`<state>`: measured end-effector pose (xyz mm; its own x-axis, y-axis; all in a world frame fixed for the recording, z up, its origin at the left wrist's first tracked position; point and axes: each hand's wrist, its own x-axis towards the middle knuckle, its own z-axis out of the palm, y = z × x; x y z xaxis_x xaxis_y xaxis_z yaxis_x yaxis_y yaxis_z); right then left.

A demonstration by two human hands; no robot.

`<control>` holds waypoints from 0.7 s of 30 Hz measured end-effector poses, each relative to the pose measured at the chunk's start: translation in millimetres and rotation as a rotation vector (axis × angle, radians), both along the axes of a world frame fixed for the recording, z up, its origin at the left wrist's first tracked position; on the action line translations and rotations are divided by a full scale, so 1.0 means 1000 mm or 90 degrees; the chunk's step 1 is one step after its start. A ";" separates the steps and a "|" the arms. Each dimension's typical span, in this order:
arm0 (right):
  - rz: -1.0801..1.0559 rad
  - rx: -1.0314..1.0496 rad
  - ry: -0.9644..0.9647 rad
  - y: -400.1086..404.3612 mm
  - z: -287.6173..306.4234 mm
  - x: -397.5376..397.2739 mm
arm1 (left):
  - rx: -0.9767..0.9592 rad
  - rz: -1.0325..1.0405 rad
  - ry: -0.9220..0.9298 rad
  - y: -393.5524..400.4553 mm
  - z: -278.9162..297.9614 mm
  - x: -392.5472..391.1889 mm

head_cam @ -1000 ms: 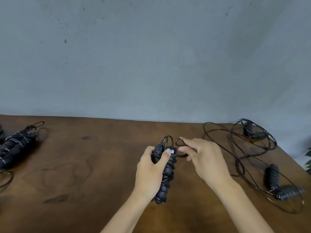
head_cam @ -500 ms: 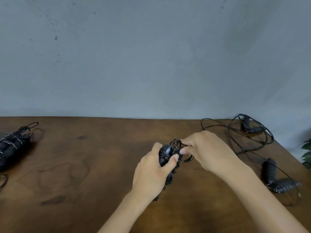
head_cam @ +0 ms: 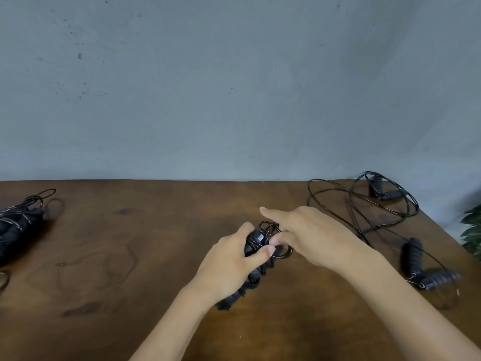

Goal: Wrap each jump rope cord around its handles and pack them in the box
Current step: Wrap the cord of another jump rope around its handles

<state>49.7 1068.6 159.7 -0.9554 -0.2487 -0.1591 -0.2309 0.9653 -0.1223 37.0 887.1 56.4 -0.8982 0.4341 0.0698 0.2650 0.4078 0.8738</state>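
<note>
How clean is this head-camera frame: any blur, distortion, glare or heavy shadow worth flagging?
Head view: light is soft and even, with no glare on the table; only faint shadows beside the wrapped bundle at far left. Wide-angle stretch smears the edges, so the loose handles at right look streaked. The left hand and right hand are slightly soft, and the thin cord loops between them merge together.

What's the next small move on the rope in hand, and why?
Probably tuck the last cord loop under the wraps. The left hand grips the wound handles, the right hand pinches the loop at their top, and no loose cord trails from the bundle.
</note>
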 end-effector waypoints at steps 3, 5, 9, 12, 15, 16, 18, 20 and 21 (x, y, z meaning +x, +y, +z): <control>0.026 0.092 0.030 -0.010 0.004 0.005 | -0.032 -0.020 0.015 -0.006 0.003 -0.002; 0.040 0.174 0.051 -0.014 0.008 0.007 | -0.034 -0.023 0.023 -0.009 0.004 -0.001; 0.042 0.129 -0.006 -0.008 0.016 0.005 | -0.031 -0.037 0.018 -0.008 0.006 0.003; 0.040 -0.077 -0.113 -0.001 0.016 -0.001 | -0.046 -0.051 0.021 -0.010 0.010 0.003; 0.024 -0.254 -0.208 0.008 0.016 -0.010 | -0.125 -0.041 0.064 -0.014 0.010 0.000; 0.014 -0.284 -0.199 0.009 0.013 -0.014 | -0.148 -0.037 0.073 -0.015 0.010 0.000; -0.012 -0.289 -0.121 0.006 0.002 -0.021 | -0.161 -0.034 0.069 -0.016 0.009 0.000; -0.034 -0.277 -0.066 0.000 -0.011 -0.028 | -0.178 -0.030 0.067 -0.019 0.009 0.001; -0.045 -0.299 -0.066 -0.004 -0.017 -0.032 | -0.196 -0.023 0.072 -0.021 0.010 0.000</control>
